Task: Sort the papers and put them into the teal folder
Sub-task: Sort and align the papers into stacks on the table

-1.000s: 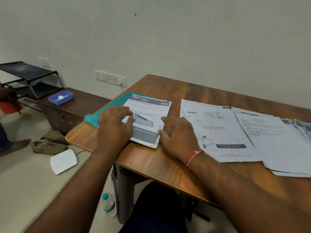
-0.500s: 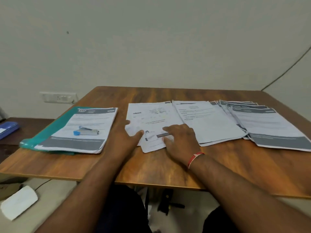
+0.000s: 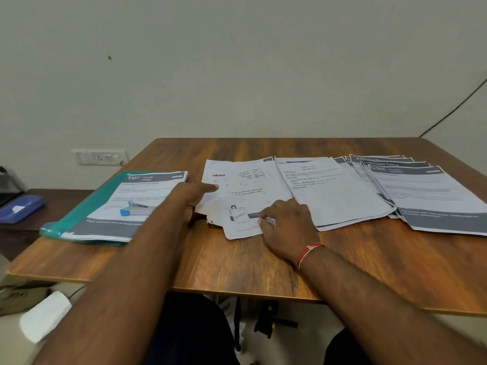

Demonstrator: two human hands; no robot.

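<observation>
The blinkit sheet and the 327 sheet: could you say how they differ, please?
The 327 sheet has grey bands and lies on the teal folder under a stapler; the blinkit sheet is mostly white, beside the folder, touched by the left hand and right hand. Both lie flat.

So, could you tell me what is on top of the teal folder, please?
A stack of printed sheets, top one headed 327, with a stapler resting on it, lies on the teal folder. Anything inside the folder is covered.

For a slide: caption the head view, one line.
Left hand and right hand touch the white blinkit printout beside the teal plastic folder.
</observation>
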